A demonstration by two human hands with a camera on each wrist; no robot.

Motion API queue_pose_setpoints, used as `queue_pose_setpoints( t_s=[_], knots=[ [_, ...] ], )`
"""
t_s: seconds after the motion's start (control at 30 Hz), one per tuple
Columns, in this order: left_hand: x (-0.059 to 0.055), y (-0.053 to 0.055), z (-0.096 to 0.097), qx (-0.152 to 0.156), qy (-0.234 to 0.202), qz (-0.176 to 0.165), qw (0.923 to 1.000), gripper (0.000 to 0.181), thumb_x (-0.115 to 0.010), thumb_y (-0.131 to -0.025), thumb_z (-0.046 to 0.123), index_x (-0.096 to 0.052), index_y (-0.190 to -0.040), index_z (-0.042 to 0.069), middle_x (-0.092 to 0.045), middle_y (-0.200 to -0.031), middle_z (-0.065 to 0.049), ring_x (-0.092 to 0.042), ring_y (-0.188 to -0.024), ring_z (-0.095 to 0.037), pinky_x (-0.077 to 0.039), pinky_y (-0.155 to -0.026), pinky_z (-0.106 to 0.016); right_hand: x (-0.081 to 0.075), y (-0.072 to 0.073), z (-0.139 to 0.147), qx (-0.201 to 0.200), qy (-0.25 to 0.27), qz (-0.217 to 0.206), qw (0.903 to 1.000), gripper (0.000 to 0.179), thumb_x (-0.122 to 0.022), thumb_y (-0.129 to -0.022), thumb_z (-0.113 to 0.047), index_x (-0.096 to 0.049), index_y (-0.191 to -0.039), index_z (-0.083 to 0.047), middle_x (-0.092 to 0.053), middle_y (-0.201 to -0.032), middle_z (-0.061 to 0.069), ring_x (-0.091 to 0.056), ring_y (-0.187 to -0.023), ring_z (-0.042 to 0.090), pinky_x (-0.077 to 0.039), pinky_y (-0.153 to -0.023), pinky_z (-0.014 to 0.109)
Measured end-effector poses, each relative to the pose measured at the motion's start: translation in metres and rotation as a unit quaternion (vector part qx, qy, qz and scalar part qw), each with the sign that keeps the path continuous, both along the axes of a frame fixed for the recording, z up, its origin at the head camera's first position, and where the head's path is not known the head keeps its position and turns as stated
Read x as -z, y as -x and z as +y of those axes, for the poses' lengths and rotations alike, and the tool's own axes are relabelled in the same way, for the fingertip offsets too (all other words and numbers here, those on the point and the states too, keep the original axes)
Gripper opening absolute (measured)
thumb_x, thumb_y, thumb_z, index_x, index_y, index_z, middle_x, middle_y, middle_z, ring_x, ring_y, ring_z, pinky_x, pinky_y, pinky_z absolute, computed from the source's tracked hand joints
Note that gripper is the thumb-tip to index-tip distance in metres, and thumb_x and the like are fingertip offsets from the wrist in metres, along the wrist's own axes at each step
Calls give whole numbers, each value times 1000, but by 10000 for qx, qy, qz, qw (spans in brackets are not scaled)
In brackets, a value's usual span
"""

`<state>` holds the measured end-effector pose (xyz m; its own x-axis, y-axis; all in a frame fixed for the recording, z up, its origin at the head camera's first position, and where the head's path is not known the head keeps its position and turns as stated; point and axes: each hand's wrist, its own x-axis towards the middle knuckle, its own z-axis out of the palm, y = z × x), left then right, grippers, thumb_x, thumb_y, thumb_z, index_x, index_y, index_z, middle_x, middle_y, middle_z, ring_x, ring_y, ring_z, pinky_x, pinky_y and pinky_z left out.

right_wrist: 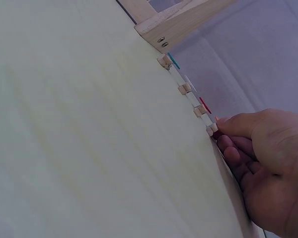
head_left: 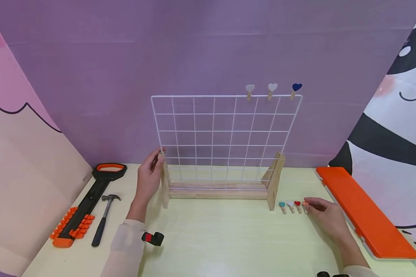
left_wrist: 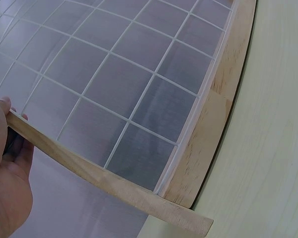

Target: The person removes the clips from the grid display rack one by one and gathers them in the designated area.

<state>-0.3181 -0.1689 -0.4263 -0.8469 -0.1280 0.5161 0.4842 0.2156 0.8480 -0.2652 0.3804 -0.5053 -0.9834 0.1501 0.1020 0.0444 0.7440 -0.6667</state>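
Observation:
A white wire grid [head_left: 213, 131] stands upright in a wooden stand [head_left: 218, 194]. My left hand [head_left: 149, 175] grips the stand's left upright, thumb on the near side; the left wrist view shows this wooden upright [left_wrist: 84, 166] too. Clipped along the grid's top right are two pale heart clothespins [head_left: 250, 88] and a dark blue one [head_left: 296, 87]. On the table beside the stand's right foot lies a row of mini heart clothespins: teal [head_left: 282, 204], white [head_left: 290, 204], red [head_left: 297, 204] and orange. Thumb and finger of my right hand [head_left: 327, 217] pinch the orange heart clothespin [right_wrist: 211, 130], partly hidden.
At the left lie a black and orange tool [head_left: 91, 196] with orange pieces along its sides, and a claw hammer [head_left: 102, 221]. A long orange case [head_left: 365, 211] lies along the right edge, near my right forearm. Purple cloth [head_left: 201, 57] hangs behind the grid.

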Motion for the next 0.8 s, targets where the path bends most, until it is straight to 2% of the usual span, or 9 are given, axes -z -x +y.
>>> queue_pose_setpoints(
  t_s=[0.13, 0.23, 0.47, 0.57, 0.8],
  knots=[
    [2, 0, -1, -21, 35, 30, 10000, 44, -58, -106, 14, -54, -148, 3, -59, -149, -15, -54, -141, -30, -43, -114, -23, 1, 0, -2, 23, -30, 67, 10000, 36, -66, -103, -29, -71, -131, -8, -73, -125, 19, -61, -102, 13, -47, -71, 0],
    [2, 1, -1, -13, 63, 60, 10000, 44, -58, -106, 15, -53, -148, 1, -58, -149, -15, -54, -141, -30, -43, -114, -22, 1, 0, -2, 51, -35, 67, 10000, 35, -66, -103, -28, -71, -131, -8, -73, -125, 19, -59, -96, 4, -48, -71, 1],
    [2, 1, -1, 15, 80, 67, 9999, 44, -58, -106, 16, -54, -148, 2, -59, -149, -14, -54, -140, -28, -43, -111, -14, 2, -1, -1, 47, -52, 66, 10000, 33, -64, -104, -25, -70, -131, -7, -72, -125, 20, -59, -105, 20, -46, -71, 1],
    [2, 1, -1, 25, 84, 73, 9999, 44, -58, -107, 16, -54, -148, 2, -59, -149, -14, -54, -140, -27, -43, -112, -15, 1, -2, 0, 51, -48, 35, 10000, 34, -62, -105, -26, -70, -132, -8, -71, -126, 19, -56, -99, 8, -47, -71, 2],
    [1, 0, 1, -7, 20, -51, 10000, 43, -58, -106, 15, -55, -148, 4, -59, -149, -14, -55, -139, -28, -44, -114, -26, -6, -6, 9, -182, 384, -335, 9985, 44, -54, -108, -35, -62, -141, -7, -63, -140, 22, -55, -107, 9, -51, -75, 4]
  ],
)
